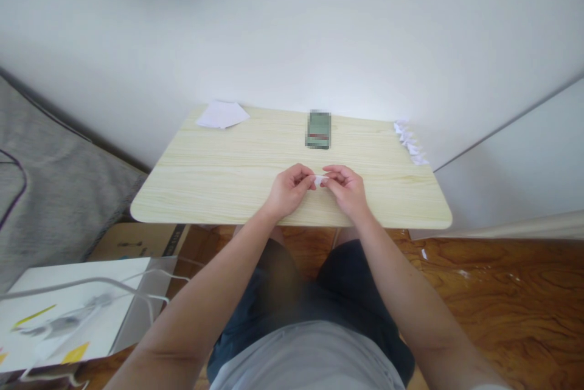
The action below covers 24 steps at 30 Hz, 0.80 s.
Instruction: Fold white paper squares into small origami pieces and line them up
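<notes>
Between my two hands, just above the near part of the light wood table (219,177), is a small folded piece of white paper (320,180). My left hand (292,189) pinches its left end between thumb and fingers. At its right end my right hand (347,189) grips it the same way, with the index finger raised a little. Much of the paper is hidden by the fingertips. Several white sheets of paper (222,115) lie at the table's far left corner. A row of small folded white papers (410,143) runs along the right edge.
Beyond my hands, a blurred-out greenish rectangular object (319,129) lies near the back edge. The table stands against a white wall (292,31). To the left are a grey cloth-covered surface (59,183), a cardboard box (132,241) and a white box (77,311) with cables across it.
</notes>
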Each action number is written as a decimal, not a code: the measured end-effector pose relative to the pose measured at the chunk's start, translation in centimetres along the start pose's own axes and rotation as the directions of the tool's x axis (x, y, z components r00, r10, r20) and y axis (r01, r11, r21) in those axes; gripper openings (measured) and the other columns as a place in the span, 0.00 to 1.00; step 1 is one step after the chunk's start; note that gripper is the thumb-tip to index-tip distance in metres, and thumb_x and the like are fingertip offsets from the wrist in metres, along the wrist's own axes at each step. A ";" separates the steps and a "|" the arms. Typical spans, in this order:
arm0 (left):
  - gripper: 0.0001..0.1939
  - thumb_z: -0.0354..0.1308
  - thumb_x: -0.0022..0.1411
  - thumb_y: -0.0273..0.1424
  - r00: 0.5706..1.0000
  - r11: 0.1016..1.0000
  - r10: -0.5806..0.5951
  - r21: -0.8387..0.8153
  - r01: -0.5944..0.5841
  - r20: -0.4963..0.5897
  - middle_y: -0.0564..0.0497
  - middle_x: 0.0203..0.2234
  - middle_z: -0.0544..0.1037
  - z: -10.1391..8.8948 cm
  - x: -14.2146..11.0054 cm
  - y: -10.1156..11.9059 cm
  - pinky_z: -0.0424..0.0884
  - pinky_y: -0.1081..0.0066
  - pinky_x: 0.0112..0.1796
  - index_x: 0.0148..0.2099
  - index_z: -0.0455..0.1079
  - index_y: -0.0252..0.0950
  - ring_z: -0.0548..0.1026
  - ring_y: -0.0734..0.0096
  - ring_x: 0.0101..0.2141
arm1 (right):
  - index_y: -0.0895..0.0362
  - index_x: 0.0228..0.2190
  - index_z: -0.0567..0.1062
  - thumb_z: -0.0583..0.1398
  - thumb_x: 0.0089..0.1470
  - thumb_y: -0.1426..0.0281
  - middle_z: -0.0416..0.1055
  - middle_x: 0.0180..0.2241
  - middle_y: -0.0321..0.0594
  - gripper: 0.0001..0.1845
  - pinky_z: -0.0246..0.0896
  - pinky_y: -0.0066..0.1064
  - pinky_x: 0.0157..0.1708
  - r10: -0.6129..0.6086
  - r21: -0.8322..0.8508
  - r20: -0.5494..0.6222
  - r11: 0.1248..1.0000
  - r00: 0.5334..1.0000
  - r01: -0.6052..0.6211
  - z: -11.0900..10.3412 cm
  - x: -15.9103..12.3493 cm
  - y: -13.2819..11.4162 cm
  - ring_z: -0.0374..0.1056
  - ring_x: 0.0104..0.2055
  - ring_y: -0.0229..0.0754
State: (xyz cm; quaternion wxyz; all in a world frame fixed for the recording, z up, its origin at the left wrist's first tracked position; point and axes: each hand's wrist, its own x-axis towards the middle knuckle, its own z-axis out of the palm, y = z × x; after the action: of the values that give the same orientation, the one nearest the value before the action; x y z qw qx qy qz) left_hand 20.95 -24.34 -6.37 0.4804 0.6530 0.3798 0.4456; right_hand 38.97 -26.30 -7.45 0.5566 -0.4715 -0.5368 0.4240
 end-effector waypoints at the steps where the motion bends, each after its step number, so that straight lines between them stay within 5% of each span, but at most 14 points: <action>1: 0.11 0.60 0.65 0.39 1.000 1.000 0.006 0.011 -0.006 0.000 0.50 0.28 0.78 0.0 0.0 0.1 0.70 0.69 0.37 0.38 0.72 0.35 0.76 0.69 0.31 | 0.53 0.40 0.80 0.68 0.52 0.63 0.79 0.32 0.38 0.13 0.69 0.35 0.38 -0.001 -0.020 0.007 1.000 1.000 0.001 0.0 0.0 0.0 0.74 0.34 0.42; 5: 0.11 0.59 0.66 0.39 1.000 0.999 0.015 0.050 -0.016 0.007 0.50 0.28 0.78 0.1 -0.2 0.1 0.70 0.69 0.38 0.39 0.72 0.36 0.76 0.69 0.32 | 0.53 0.34 0.82 0.67 0.54 0.60 0.80 0.34 0.40 0.10 0.68 0.35 0.38 -0.026 -0.100 0.021 0.995 0.999 0.028 0.0 0.0 0.1 0.73 0.35 0.44; 18: 0.11 0.58 0.67 0.39 1.000 0.998 0.023 0.067 -0.022 -0.009 0.52 0.28 0.77 -0.2 -0.1 0.1 0.68 0.69 0.37 0.37 0.72 0.36 0.74 0.69 0.32 | 0.53 0.37 0.82 0.66 0.56 0.58 0.80 0.35 0.41 0.13 0.67 0.35 0.38 -0.019 -0.130 -0.019 0.991 1.000 0.017 0.2 -0.1 0.0 0.73 0.36 0.44; 24: 0.11 0.58 0.66 0.39 1.000 0.999 0.015 0.040 -0.015 -0.013 0.51 0.28 0.77 -0.3 0.0 -0.1 0.68 0.69 0.36 0.39 0.72 0.36 0.75 0.69 0.32 | 0.53 0.34 0.81 0.67 0.55 0.58 0.78 0.29 0.38 0.11 0.65 0.34 0.33 -0.008 -0.109 -0.044 0.994 0.999 0.003 0.0 -0.1 0.1 0.70 0.30 0.42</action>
State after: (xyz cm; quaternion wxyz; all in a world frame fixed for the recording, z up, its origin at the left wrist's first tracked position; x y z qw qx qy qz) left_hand 20.66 -24.22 -6.40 0.4613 0.6622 0.3871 0.4459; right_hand 38.98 -26.37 -7.57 0.5428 -0.5089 -0.5479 0.3823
